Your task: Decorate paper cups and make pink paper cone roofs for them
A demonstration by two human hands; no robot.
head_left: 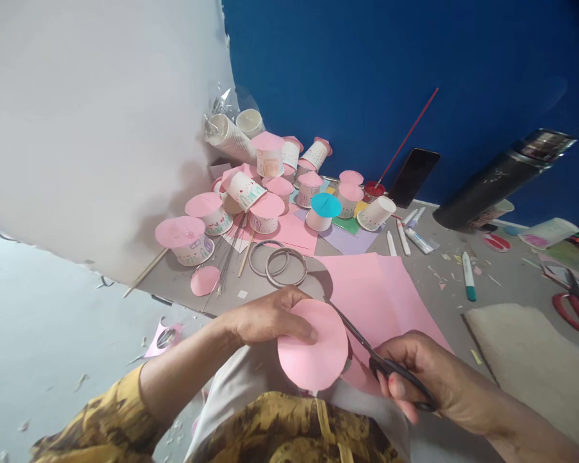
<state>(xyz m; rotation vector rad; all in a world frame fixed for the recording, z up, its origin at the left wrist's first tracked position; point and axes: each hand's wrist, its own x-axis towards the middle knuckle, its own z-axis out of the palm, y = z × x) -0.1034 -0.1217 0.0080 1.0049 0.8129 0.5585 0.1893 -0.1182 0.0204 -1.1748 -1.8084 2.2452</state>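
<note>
Two hands work close together low in the view. The left hand [270,318] holds a pink paper circle [313,350], its fingers [302,333] closed on the circle's upper left edge. The circle is held over the person's lap.

The right hand [429,376] sits at four o'clock from the circle, fingers curled tight through the handles of the black scissors [388,366]. The blades run up toward ten o'clock along the circle's right edge; how far apart they stand cannot be told.

A pink paper sheet [386,289] lies on the grey floor [429,283] just behind the circle, at one o'clock. Two metal rings [280,262] lie overlapping at twelve o'clock from the left hand, and a small pink disc [205,281] lies at ten o'clock.

Farther out at twelve o'clock is a heap of paper cups [270,186] with pink tops, and among them one cup with a blue top [323,209]. At two o'clock lie a green-tipped marker [469,276], a tilted black flask [502,177] and a phone [413,177] leaning on the blue wall. Red scissors [576,308] lie at the right edge, at three o'clock.
</note>
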